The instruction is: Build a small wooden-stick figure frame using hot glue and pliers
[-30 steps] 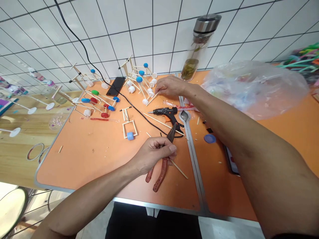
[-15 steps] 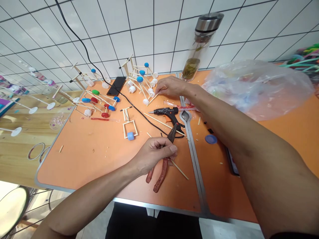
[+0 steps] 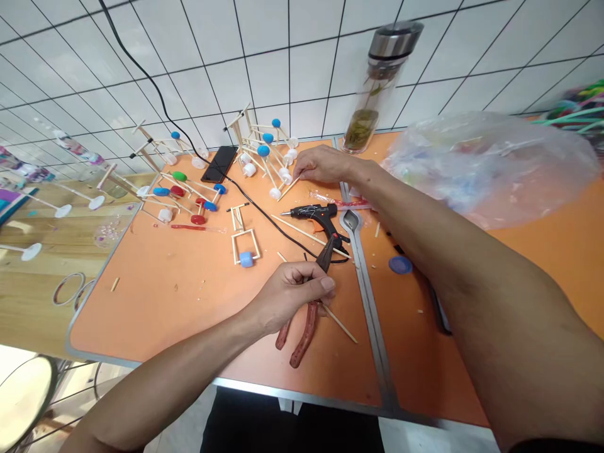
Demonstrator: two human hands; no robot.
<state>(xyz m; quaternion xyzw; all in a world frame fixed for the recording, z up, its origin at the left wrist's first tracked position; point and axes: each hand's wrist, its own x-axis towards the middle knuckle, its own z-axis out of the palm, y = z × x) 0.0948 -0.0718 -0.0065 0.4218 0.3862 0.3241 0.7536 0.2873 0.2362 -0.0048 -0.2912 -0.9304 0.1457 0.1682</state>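
My left hand (image 3: 302, 289) is closed, thumb pressed on the fingers, with a thin wooden stick (image 3: 342, 325) passing through it. Pliers with red-brown handles (image 3: 306, 336) lie at the same hand, jaws pointing away; their pivot is hidden, and I cannot tell whether the fingers grip them too. Farther off, my right hand (image 3: 318, 165) pinches the end of a short wooden stick (image 3: 289, 190) beside a stick model with white wheels and blue caps (image 3: 264, 151). A black glue gun (image 3: 316, 216) lies between the hands, a long loose stick (image 3: 302, 231) near it.
Left stand stick models with red and blue wheels (image 3: 198, 219) and a small frame with a blue roller (image 3: 246, 258). A black cable (image 3: 245, 194) crosses the orange table (image 3: 155, 302). Behind are a phone (image 3: 219, 163), a glass bottle (image 3: 362, 129) and a plastic bag (image 3: 491, 170).
Both hands keep almost the same pose and hold. The view has shifted very slightly; nothing else has visibly moved.
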